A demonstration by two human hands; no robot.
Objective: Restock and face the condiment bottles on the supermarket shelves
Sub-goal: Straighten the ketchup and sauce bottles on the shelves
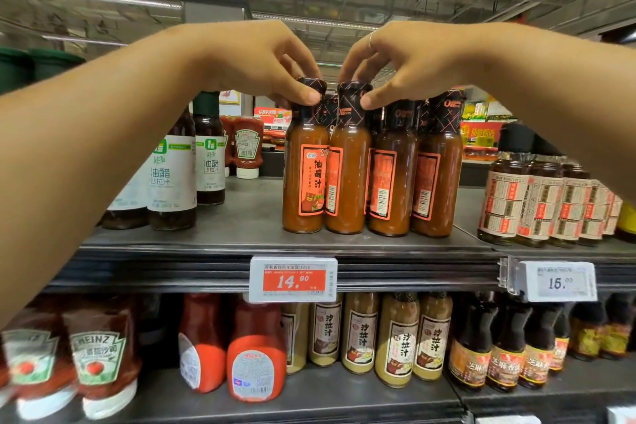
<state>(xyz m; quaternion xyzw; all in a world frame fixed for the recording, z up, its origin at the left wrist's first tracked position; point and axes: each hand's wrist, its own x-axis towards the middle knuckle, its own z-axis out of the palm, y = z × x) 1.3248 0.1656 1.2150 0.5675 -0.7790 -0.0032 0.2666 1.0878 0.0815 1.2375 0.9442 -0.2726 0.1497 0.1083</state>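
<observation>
Several orange sauce bottles with black caps stand in a row on the grey top shelf [241,237]. My left hand [261,58] pinches the cap of the leftmost orange bottle [304,179], whose bear label faces front. My right hand [399,58], with a ring on one finger, grips the cap of the second orange bottle [347,182]; its label is turned sideways. Two more orange bottles [392,182] stand to the right with their barcode sides forward. More caps show behind them.
White-labelled dark vinegar bottles [172,179] stand at left, ketchup [246,148] behind. Brown jars [537,200] fill the right. Price tags [293,280] hang on the shelf edge. The lower shelf holds Heinz ketchup [99,358], pale dressing bottles [395,341] and dark sesame bottles [502,348].
</observation>
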